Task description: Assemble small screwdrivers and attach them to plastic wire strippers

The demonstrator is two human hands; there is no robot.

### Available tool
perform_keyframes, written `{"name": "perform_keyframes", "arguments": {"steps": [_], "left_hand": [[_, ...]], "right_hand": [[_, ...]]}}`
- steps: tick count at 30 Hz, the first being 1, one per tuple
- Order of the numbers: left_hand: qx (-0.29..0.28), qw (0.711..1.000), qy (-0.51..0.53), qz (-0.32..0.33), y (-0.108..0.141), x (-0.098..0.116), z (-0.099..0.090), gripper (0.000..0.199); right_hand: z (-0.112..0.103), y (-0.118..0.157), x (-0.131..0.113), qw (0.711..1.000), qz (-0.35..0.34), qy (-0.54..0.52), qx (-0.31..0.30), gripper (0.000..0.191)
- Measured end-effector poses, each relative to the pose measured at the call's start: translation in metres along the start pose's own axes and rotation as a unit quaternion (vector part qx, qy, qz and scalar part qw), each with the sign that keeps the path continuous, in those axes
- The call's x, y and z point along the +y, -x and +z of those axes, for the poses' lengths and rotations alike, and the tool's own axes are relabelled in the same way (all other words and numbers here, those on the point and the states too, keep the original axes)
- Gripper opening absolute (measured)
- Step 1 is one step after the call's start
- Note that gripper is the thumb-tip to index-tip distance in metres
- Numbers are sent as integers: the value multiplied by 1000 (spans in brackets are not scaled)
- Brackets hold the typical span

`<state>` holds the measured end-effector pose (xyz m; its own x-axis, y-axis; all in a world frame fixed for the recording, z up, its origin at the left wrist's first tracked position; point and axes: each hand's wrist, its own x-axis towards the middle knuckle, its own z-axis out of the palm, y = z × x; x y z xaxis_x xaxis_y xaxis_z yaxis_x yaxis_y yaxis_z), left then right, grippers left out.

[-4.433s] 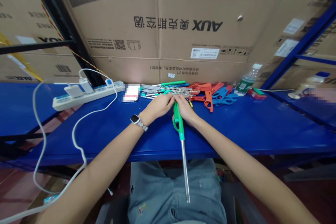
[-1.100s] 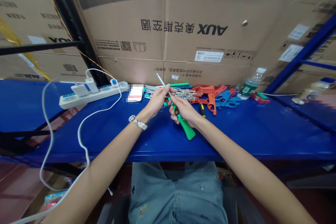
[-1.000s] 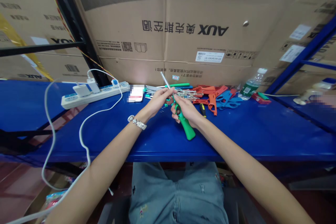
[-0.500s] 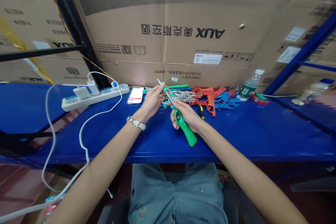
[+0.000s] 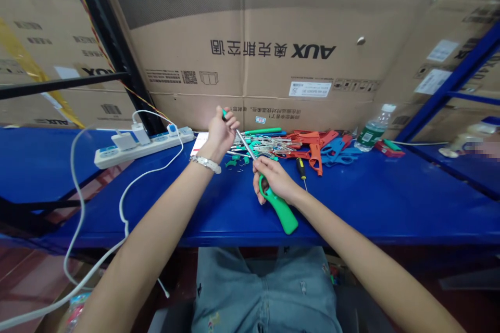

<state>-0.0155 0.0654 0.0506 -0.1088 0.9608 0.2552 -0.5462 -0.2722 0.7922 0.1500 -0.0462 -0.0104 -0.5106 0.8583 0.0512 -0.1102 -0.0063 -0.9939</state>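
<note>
My right hand (image 5: 274,178) is wrapped around a green long-necked lighter (image 5: 283,214), its trigger loop by my fingers and its handle pointing down to the right. The metal tube (image 5: 245,143) of the lighter slants up and left toward my left hand (image 5: 222,130). My left hand is closed with a small green piece (image 5: 224,114) between its fingers, just beyond the tube's tip. Beneath and behind the hands lies a pile of metal rods (image 5: 273,144). Small green plastic bits (image 5: 232,163) are scattered near it.
Orange lighter bodies (image 5: 313,151) and blue ones (image 5: 338,153) lie to the right. A black-and-yellow screwdriver (image 5: 300,168) is near my right hand. Further right stands a water bottle (image 5: 370,130). A power strip (image 5: 144,148) with white cables sits left; a large carton (image 5: 242,10) stands behind.
My left hand has moved up and left off the metal tube, with the small green piece in its fingers. My right hand and the lighter have dropped slightly toward me.
</note>
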Motion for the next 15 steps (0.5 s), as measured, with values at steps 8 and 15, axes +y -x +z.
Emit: {"name": "perform_keyframes", "arguments": {"steps": [8,15], "left_hand": [[-119,926,-355,57,17,-10,-48,22],[-219,842,-476,125,25,-31,-69,13]], "right_hand": [[-10,-1,-10,992,-21,-44,114,34],[-11,-1,-6,993,-2,-27,115,36]]}}
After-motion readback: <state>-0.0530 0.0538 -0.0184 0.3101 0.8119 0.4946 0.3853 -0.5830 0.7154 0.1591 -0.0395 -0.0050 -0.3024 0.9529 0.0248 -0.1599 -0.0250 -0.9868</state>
